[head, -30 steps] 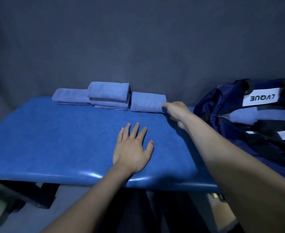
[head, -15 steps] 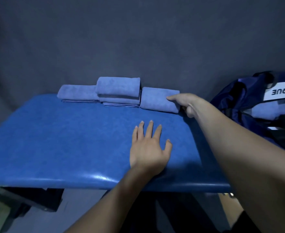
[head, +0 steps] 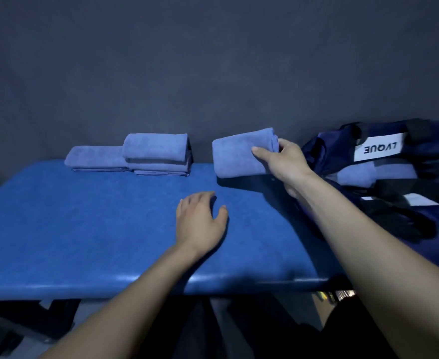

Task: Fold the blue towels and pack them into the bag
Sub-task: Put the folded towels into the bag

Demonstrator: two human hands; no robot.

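Four folded blue terry towels show in the head view, plus one more inside the bag. On the far edge of the padded blue vinyl desk [head: 83, 229], against the dark grey cloth backdrop [head: 213, 60], a flat folded blue towel [head: 94, 158] lies at the left. Just beside it on the right is a short stack: a thick rolled-looking blue towel [head: 156, 146] sits on top of a thinner folded blue towel [head: 158, 168], which touches the flat one.

To the right of the stack, apart from it, the right hand [head: 283, 161] holds a thick folded blue towel [head: 239, 156] by its right end. The thumb lies across the front face and the fingers wrap behind, so the grip is closed on that towel. The towel is tilted, its right end higher; a dark shadow lies on the desk beneath it, and whether its lower left edge touches the surface cannot be told.

The left hand [head: 200, 221] rests palm down near the middle of the desk, fingers loosely bent and blurred, its grip slack and holding nothing.

At the right end of the desk lies a dark navy fabric duffel bag with black straps [head: 420, 221], open at the top. A white label with upside-down lettering [head: 379, 151] sits on its far side, and a pale blue folded towel [head: 374, 174] shows inside the opening. The held towel is near the bag's left edge, outside it.
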